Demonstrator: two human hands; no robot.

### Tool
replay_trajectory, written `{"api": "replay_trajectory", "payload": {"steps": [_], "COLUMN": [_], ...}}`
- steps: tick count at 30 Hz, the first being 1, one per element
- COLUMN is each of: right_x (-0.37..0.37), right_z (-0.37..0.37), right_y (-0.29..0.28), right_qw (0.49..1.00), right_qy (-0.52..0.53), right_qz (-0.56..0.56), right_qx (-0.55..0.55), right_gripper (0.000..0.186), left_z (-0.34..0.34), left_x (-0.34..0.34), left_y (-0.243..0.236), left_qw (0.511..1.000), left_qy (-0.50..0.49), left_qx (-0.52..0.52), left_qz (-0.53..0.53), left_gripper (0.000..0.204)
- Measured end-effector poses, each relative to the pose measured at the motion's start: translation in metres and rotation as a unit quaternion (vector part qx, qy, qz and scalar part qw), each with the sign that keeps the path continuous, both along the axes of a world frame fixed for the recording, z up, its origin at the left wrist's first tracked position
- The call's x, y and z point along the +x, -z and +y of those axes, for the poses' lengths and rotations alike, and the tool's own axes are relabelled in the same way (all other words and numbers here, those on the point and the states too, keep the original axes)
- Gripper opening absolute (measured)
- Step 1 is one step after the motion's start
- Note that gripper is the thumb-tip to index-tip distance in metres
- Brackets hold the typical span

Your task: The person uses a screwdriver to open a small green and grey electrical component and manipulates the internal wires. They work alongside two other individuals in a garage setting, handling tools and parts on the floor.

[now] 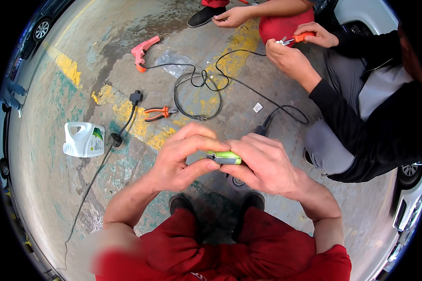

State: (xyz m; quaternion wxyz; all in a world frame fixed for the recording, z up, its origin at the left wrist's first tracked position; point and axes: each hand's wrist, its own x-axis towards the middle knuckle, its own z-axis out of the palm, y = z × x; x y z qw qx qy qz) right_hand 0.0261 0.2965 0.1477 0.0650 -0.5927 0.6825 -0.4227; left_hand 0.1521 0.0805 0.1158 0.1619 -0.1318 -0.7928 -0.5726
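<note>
Between my two hands, over the floor in front of my knees, is a small lime-green and grey object (229, 158); its exact kind I cannot make out. My left hand (180, 154) pinches its left end between thumb and fingers. The other end is gripped by my right hand (269, 164), whose fingers cover part of it. Below my hands lies a tool with a round disc (237, 181), mostly hidden, with a black cable end (260, 130) showing beyond my right hand. Orange-handled pliers (157, 113) rest on the floor past my left hand.
A pink glue gun (143, 52), a plastic bag (173, 63), coiled black cable (177, 93) and a plug (136, 97) lie ahead. On the left stands a white jug (85, 139). At right, a co-worker's hands (293, 63) hold an orange-handled screwdriver (304, 36) against a small part.
</note>
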Motion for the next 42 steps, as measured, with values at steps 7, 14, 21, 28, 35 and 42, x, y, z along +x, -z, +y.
{"api": "replay_trajectory", "payload": {"steps": [7,14,21,28,35,42], "right_x": [0.003,0.002,0.006,0.002,0.000,0.001], "right_z": [-0.002,-0.001,0.001,0.005,0.009,0.008], "right_y": [0.007,0.002,-0.001,-0.005,-0.010,-0.021], "right_qw": [0.987,0.975,0.964,0.981,0.970,0.951], "right_qy": [0.046,0.053,0.069,0.116,0.113,0.126], "right_qz": [-0.150,-0.215,-0.256,-0.156,-0.215,-0.279], "right_qx": [0.016,0.017,-0.009,-0.018,0.023,0.043], "right_gripper": [0.046,0.068,0.050,0.016,0.013,0.014], "left_z": [0.020,0.029,0.034,0.029,0.027,0.026], "left_x": [0.001,0.000,0.001,0.003,0.004,0.005], "left_y": [0.014,0.021,0.020,0.025,0.030,0.030], "left_qw": [0.953,0.809,0.801,0.868,0.882,0.907], "left_qy": [-0.022,0.029,0.047,0.042,0.039,0.000], "left_qx": [0.281,0.550,0.557,0.468,0.446,0.392], "left_qz": [-0.112,-0.206,-0.215,-0.160,-0.147,-0.153], "left_gripper": [0.037,0.040,0.037,0.034,0.034,0.035]}}
